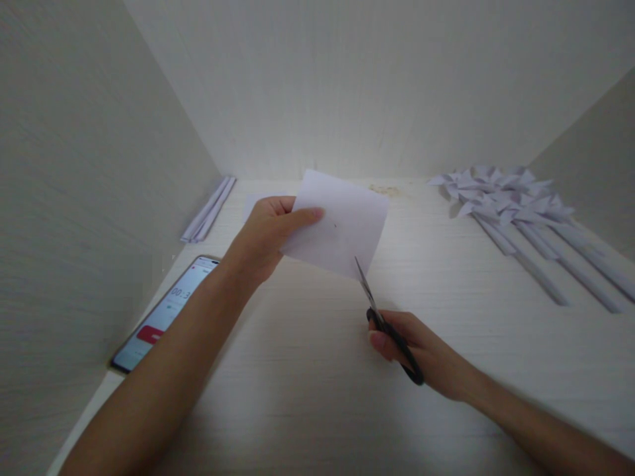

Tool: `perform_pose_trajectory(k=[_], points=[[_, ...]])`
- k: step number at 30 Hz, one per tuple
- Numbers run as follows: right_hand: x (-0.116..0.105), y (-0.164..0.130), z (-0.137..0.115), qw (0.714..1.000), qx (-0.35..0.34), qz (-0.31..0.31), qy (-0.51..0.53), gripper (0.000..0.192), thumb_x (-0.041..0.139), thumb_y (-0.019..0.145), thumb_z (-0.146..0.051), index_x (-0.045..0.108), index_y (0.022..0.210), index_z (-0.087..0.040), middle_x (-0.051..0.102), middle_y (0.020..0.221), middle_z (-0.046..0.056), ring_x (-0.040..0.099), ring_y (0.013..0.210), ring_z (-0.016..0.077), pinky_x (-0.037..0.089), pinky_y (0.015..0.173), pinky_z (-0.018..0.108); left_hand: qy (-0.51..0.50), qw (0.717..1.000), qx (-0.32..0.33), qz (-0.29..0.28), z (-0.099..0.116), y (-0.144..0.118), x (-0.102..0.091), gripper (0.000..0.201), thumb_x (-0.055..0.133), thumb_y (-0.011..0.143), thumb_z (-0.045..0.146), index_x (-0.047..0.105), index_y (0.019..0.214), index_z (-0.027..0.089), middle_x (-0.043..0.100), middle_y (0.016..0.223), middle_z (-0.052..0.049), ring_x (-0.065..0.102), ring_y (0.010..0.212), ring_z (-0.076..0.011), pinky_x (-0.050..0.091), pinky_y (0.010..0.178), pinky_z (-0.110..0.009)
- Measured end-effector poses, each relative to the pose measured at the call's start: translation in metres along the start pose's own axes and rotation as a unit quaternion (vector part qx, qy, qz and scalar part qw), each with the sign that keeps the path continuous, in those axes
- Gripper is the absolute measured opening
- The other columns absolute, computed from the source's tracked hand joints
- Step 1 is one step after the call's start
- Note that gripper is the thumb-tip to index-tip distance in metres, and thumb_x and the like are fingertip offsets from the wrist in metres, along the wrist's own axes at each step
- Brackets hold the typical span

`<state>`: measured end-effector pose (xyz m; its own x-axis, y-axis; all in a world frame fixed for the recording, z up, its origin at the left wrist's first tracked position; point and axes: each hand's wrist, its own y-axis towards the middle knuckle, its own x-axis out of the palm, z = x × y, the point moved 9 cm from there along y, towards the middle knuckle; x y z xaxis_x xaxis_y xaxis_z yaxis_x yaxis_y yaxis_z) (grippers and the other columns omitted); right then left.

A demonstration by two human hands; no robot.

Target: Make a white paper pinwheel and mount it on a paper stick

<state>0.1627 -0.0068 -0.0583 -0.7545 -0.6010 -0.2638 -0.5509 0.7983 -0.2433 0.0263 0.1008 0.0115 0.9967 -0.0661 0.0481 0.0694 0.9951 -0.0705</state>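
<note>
At the far right of the worktop (307,383), stemmed paper pinwheels (508,197), apparently finished; at centre, one paper sheet (342,211), pinched in the left hand (268,231), scissors (381,322) gripped in the right hand (429,354) at its near-right corner, cutting seemingly barely begun; far left, paper sticks (209,209), seemingly awaiting heads.

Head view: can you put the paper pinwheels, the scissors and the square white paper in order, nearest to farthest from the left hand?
1. Square white paper: pinched in the left hand.
2. Scissors: to the right, in the right hand.
3. Paper pinwheels: far over on the right side.
</note>
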Motion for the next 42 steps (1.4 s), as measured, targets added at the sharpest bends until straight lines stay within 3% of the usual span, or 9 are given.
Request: perform_pose_trajectory(k=[11,42], points=[[0.0003,-0.0005,0.0028,1.000,0.013,-0.001,0.002,0.037,0.040,0.078,-0.049,0.035,0.061,-0.017,0.030,0.056,-0.004,0.027,0.052,0.0075,0.022,0.044,0.021,0.038,0.999,0.005,-0.033,0.0012,-0.0008,0.0039,0.018,0.059,0.060,0.027,0.064,0.070,0.013,0.064,0.065,-0.003,0.059,0.057,-0.0150,0.047,0.056,-0.027],[-0.0018,0.0008,0.0056,1.000,0.009,0.014,-0.023,0.035,0.042,0.078,-0.044,0.036,0.058,-0.017,0.030,0.056,-0.004,0.028,0.052,0.0074,0.024,0.045,0.021,0.069,0.998,0.008,-0.004,0.0033,-0.0001,0.0001,0.016,0.059,0.059,0.025,0.063,0.068,0.014,0.064,0.065,-0.002,0.059,0.056,-0.0146,0.046,0.052,-0.025]])
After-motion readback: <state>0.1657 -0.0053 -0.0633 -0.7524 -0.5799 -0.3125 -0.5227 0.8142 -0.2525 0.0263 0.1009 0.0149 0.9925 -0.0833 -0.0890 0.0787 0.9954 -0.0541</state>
